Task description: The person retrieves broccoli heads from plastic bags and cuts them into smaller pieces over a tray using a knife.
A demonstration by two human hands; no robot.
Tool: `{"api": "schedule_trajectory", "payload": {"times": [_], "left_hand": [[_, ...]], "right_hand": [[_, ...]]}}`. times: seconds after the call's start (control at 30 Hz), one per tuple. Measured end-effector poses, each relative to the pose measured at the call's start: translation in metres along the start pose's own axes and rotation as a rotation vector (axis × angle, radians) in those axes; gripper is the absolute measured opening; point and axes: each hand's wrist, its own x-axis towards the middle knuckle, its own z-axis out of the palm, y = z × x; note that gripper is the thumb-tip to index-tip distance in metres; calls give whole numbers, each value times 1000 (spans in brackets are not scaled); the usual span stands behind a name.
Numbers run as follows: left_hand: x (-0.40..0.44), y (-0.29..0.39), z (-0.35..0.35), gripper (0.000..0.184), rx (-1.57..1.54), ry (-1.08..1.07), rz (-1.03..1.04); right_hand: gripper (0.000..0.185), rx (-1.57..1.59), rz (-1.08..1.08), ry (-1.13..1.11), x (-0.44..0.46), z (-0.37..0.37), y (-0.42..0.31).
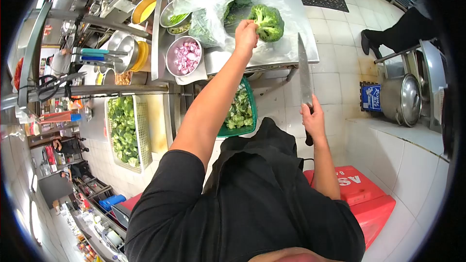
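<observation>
My left hand (246,35) grips a head of broccoli (268,23) by its stem, over the steel table (296,48). Close behind it lies a clear plastic bag (206,12) with more green heads inside. In my right hand (314,117) is a large knife (304,70), its dark handle in my fist and its long blade pointing away from me, past the table's right edge. Blade and broccoli are apart. Below the table edge, a green basket (252,111) holds cut broccoli florets (239,111).
A bowl of chopped red onion (184,57) stands at the table's left. Further left is a cream crate (141,136) of florets. A red box (359,189) sits by my right side. Another person's leg (398,34) and a lidded steel pot (407,99) are at right.
</observation>
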Motion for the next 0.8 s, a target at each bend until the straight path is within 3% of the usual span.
{"api": "schedule_trajectory", "payload": {"times": [0.17,0.43,0.6,0.8], "left_hand": [[-36,46,-35,28,-79,36,243],[-165,72,-181,28,-154,231,331],[-261,57,-297,23,-181,580,323],[-352,7,-461,21,-128,881,466]], "right_hand": [[52,46,14,19,2,-4,10],[66,-45,-143,-148,-36,22,-41],[76,-205,-338,-362,-88,70,-58],[72,-439,-577,-627,-174,167,-90]]}}
